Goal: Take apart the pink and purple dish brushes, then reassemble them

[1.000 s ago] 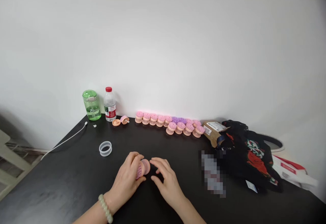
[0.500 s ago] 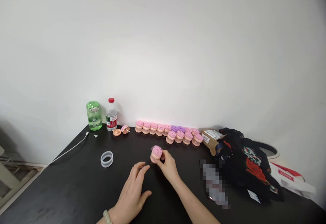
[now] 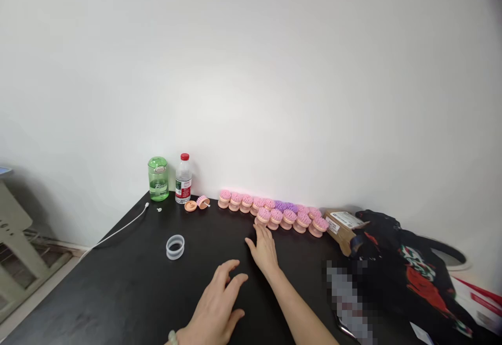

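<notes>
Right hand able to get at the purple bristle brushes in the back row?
Probably not directly: the right hand is close, but the front row of pink brushes stands before the purple brushes, so the fingers would have to go over it.

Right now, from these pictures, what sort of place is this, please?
Probably a home or small office workspace: a dark table against a white wall holds a row of pink-bristled brushes, a water bottle and a cardboard parcel.

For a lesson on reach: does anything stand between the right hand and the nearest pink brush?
Nothing visible does. The right hand lies directly before the front-row brush, fingertips at its base; whether they touch is hard to tell.
</notes>
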A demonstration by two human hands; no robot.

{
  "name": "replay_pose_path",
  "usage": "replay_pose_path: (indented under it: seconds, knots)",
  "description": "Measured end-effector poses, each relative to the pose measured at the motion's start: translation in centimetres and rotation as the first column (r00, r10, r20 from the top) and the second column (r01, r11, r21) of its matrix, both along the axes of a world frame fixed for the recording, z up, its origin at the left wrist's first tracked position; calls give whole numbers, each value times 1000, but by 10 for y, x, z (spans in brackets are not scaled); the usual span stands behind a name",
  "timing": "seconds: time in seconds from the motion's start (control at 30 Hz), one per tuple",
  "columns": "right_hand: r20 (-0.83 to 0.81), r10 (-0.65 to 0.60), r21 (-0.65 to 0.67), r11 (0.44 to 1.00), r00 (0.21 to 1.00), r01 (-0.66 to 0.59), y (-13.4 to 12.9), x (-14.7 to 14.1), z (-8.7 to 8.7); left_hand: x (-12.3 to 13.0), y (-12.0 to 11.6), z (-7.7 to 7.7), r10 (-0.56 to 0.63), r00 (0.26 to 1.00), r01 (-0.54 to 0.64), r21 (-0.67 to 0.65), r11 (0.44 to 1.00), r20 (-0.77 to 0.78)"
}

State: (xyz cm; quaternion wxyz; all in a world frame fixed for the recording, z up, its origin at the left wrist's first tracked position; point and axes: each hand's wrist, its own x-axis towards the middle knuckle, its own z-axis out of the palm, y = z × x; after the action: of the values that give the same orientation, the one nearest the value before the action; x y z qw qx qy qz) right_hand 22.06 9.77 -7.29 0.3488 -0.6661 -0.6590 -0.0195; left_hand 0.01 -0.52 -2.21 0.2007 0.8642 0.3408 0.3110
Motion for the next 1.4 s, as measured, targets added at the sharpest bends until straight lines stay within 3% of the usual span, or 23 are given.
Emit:
replay_pose_path:
  seconds: [0.2, 0.33, 0.4, 0.47, 0.53, 0.6, 0.67, 0.77, 0.83, 0.93, 1.07, 1.2, 1.3, 1.4]
  knots:
    - [45, 119, -7, 993, 992, -119, -2, 9, -14, -1, 4, 4, 58, 997, -55, 64, 996, -43]
    - [70, 205, 16, 978, 976, -206, -12, 2, -19, -15, 24, 13, 265, 963, -244, 251, 937, -53]
    - [80, 239, 33, 970, 968, -243, -14, -1, -19, -30, 38, 22, 462, 883, -426, 273, 863, -80]
    - [86, 260, 53, 963, 962, -265, -14, -4, -19, -47, 51, 31, 631, 757, -605, 183, 775, -168]
    - [89, 267, 71, 959, 960, -273, -14, -5, -18, -62, 60, 36, 674, 689, -683, 73, 727, -267]
    - [91, 268, 87, 957, 959, -275, -14, -5, -17, -70, 65, 36, 631, 710, -665, -5, 746, -314]
    - [92, 275, 99, 954, 957, -283, -14, -6, -15, -68, 65, 32, 550, 774, -595, -60, 802, -314]
    - [98, 303, 102, 944, 948, -312, -12, -13, -5, -51, 56, 26, 407, 873, -454, -142, 880, -271]
    - [108, 338, 93, 933, 935, -348, -3, -25, 7, -37, 48, 25, 334, 912, -382, -199, 902, -239]
    - [130, 400, 66, 909, 907, -411, 23, -55, 29, -26, 38, 30, 287, 939, -331, -265, 906, -190]
    - [143, 427, 24, 900, 893, -435, 76, -104, 56, -26, 35, 35, 291, 954, -300, -316, 900, -77]
    - [131, 423, -57, 906, 896, -420, 118, -140, 63, -29, 37, 32, 302, 950, -312, -305, 900, -82]
    - [96, 409, -124, 909, 907, -397, 122, -149, 59, -29, 37, 30, 277, 957, -290, -330, 898, -88]
    - [28, 354, -163, 924, 935, -345, 103, -140, 56, -29, 35, 30, 266, 964, -257, -363, 896, -28]
